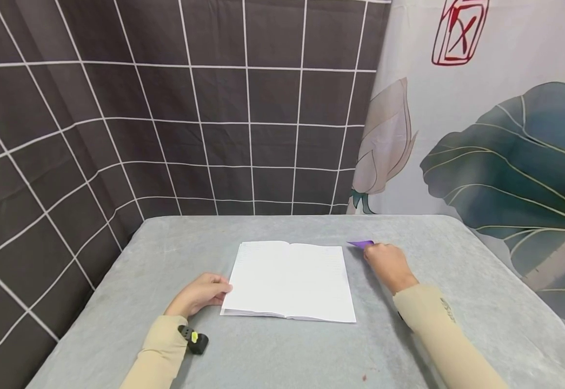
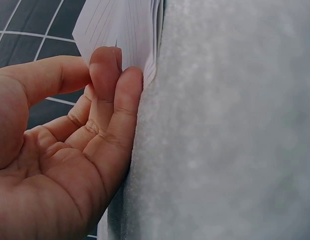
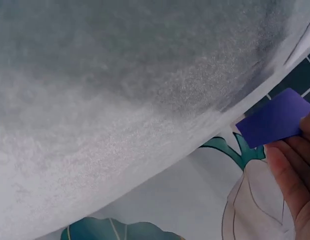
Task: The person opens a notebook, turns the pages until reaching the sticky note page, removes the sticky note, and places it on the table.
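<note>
An open notebook [image 1: 289, 281] with lined white pages lies flat near the middle of the table. At its left edge, my left hand [image 1: 201, 294] pinches the pages between thumb and fingertips. The left wrist view shows the lined sheets [image 2: 127, 30] rising just beyond the curled fingers [image 2: 126, 95]. To the right of the notebook, my right hand [image 1: 389, 265] grips a small purple card [image 1: 360, 244] above the table. In the right wrist view the card [image 3: 272, 120] sticks out from between thumb and fingers, its held end hidden by them.
The table [image 1: 301, 356] has a light grey cloth top. Behind it and along the left hangs a dark curtain [image 1: 272, 97] with a white grid. A pale curtain [image 1: 409, 43] with flower and leaf prints hangs at the right. A small black device [image 1: 194, 340] sits at the left wrist.
</note>
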`<state>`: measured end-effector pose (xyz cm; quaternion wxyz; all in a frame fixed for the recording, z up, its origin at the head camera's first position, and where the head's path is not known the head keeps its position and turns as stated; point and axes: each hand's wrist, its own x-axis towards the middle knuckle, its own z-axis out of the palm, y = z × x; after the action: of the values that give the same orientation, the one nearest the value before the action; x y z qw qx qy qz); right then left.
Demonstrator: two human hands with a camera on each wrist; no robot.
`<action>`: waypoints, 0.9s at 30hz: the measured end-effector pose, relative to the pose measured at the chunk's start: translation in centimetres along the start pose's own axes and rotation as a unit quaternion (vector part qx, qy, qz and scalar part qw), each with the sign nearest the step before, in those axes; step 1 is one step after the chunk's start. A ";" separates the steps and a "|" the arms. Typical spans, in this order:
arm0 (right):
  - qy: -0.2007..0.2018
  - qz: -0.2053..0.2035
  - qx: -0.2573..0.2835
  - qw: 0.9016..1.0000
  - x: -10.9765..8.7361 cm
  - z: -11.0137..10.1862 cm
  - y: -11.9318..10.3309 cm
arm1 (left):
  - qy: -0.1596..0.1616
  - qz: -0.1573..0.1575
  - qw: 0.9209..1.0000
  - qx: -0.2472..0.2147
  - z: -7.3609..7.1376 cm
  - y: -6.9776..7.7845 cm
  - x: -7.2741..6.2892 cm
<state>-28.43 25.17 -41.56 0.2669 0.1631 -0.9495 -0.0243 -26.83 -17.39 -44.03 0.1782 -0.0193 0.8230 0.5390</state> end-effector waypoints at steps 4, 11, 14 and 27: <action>-0.030 -0.017 -0.032 0.999 0.1 0.1 -0.1 | 0.000 0.001 1.000 -0.002 0.0 -0.1 0.0; -0.060 -0.025 -0.045 0.997 0.0 0.7 -0.4 | 0.001 0.003 1.000 0.001 0.0 -0.2 0.0; -0.064 -0.028 -0.042 0.997 -0.2 0.9 -0.5 | 0.002 0.004 1.000 0.006 0.0 -0.1 0.0; -0.093 -0.030 -0.013 0.995 -0.5 1.2 -0.9 | 0.002 -0.003 1.000 0.008 -0.1 0.1 -0.1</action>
<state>-28.41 24.46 -42.90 0.1790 0.1850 -0.9644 -0.0601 -26.78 -17.48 -43.86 0.1786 -0.0214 0.8275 0.5319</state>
